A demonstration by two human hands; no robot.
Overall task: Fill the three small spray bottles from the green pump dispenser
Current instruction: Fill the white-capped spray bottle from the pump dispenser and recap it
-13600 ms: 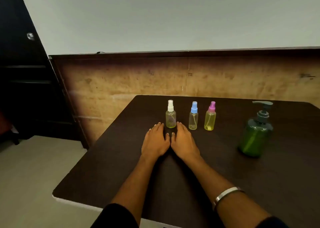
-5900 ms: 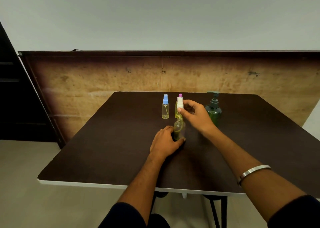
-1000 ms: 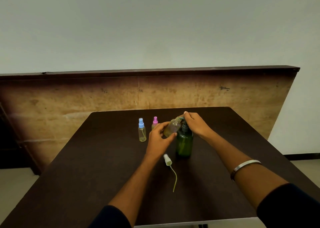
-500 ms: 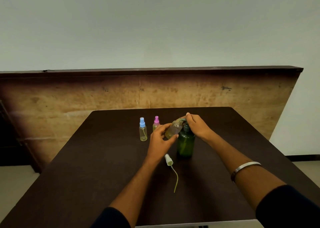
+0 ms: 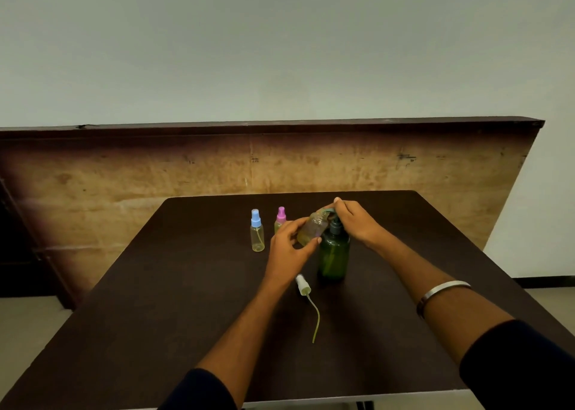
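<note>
The left hand [image 5: 287, 243] has its grip closed round the uncapped small spray bottle [image 5: 311, 229], held tilted with its long axis rising up and to the right, so the open mouth lies under the spout of the green pump dispenser [image 5: 333, 254] that stands on the counter [image 5: 155, 300]. The right hand [image 5: 354, 219] rests on the pump head with its fingers curled over it, directly above the bottle's mouth; whether mouth and spout touch cannot be told. The next press likely depends on that alignment.

Plain indoor room, type uncertain; prob. office or workroom. Evidence: bare pale grey-green painted wall [image 5: 280, 45], dark brown laminate table [image 5: 186, 285] w/ far edge near worn tan wooden board panel [image 5: 155, 173], beige floor [image 5: 28, 325].
</note>
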